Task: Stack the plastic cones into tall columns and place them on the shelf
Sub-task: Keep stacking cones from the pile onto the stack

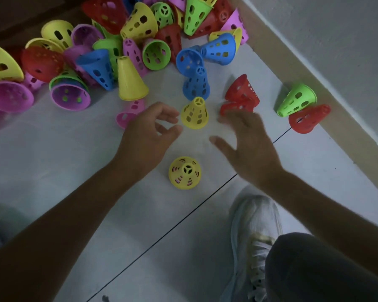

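A yellow cone (195, 113) stands upright on the white floor between my two hands. My left hand (147, 134) hovers just left of it, fingers loosely curled, holding nothing. My right hand (247, 144) is spread open to its right, blurred, with fingertips close to a red cone (241, 94) lying on its side. Nearer to me stands a second yellow cone (184, 173) with a pink one showing through its holes. A pink cone (130, 113) lies partly behind my left hand. A blue cone stack (196, 83) stands just beyond.
A large heap of several coloured cones (109, 44) fills the far left and top. A green cone (296, 100) and a red cone (308, 118) lie by the wall skirting (314, 68) on the right. My white shoe (253, 236) and knee are at bottom right.
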A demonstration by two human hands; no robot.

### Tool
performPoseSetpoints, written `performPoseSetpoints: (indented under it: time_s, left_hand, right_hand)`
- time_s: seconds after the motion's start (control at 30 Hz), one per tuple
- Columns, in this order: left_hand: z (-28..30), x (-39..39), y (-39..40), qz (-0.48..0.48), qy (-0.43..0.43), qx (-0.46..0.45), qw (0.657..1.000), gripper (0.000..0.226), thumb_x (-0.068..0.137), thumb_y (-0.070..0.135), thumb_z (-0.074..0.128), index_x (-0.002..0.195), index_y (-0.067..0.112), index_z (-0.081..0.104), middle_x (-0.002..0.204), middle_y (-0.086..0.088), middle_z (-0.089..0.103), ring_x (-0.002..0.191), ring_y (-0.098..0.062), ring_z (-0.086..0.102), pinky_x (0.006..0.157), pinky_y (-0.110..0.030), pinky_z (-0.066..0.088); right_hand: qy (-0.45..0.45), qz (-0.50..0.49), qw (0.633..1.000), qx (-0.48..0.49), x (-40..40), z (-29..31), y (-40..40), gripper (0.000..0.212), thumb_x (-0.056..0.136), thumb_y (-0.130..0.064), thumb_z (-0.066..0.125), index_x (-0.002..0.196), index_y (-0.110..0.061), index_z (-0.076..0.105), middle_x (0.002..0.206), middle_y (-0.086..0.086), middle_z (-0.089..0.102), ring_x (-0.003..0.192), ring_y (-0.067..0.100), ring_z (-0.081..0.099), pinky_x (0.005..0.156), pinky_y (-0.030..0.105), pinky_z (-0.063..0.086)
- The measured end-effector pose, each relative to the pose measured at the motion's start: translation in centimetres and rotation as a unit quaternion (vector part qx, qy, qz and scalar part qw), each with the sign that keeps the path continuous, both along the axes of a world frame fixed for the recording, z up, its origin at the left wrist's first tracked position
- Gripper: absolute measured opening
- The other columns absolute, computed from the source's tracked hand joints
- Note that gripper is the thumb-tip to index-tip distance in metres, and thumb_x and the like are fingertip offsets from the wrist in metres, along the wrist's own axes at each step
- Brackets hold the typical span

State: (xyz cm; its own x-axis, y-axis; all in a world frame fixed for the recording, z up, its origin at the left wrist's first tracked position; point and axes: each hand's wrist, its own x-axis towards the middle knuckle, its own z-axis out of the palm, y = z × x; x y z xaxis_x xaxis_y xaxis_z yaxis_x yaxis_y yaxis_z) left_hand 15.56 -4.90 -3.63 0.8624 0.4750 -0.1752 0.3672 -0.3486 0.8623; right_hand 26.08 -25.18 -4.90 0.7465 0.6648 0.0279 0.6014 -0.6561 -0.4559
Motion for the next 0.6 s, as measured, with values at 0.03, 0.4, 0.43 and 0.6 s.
performPoseSetpoints:
  time_s: [0.03,0.4,0.43,0.6]
  left_hand:
    - [0.1,0.9,0.0,-0.010,-0.001,0.006,1.000,0.022,0.091,0.022,0.073,0.112,0.023,0.066,0.108,0.013,0.068,0.087,-0.008,0.063,0.074,-0.011,0.048]
    - [-1.0,7.4,-0.2,-0.126,0.054,0.131,0.982,0.050,0.084,0.028,0.080,0.129,0.025,0.058,0.128,0.003,0.053,0.100,-0.010,0.050,0.085,-0.022,0.038]
    - [-1.3,7.4,-0.1,-0.131,0.062,0.128,0.981,0.049,0.085,0.028,0.080,0.128,0.024,0.058,0.127,0.004,0.057,0.101,-0.011,0.052,0.085,-0.022,0.038]
    - [-2.3,6.8,0.7,-0.140,0.071,0.138,0.978,0.037,0.087,0.029,0.078,0.121,0.021,0.064,0.123,0.004,0.064,0.102,-0.010,0.054,0.085,-0.025,0.041]
  right_hand:
    - [-0.014,-0.008,1.000,-0.014,1.5,-0.1,-0.4,0.053,0.093,-0.051,0.061,0.132,-0.015,0.061,0.138,0.009,0.054,0.130,0.027,0.042,0.108,0.035,0.037]
    - [0.130,0.016,0.973,-0.192,11.5,-1.4,-2.1,0.085,0.073,-0.063,0.076,0.147,-0.048,0.037,0.168,0.011,0.002,0.153,0.037,0.010,0.121,0.056,0.022]
    - [0.137,0.012,0.973,-0.187,11.8,-1.7,-1.9,0.087,0.070,-0.064,0.077,0.146,-0.049,0.038,0.167,0.011,0.005,0.153,0.036,0.013,0.121,0.054,0.024]
    - [0.153,0.000,0.973,-0.171,13.3,-2.5,-1.0,0.087,0.066,-0.054,0.085,0.142,-0.045,0.044,0.161,0.009,0.022,0.146,0.034,0.028,0.119,0.050,0.030]
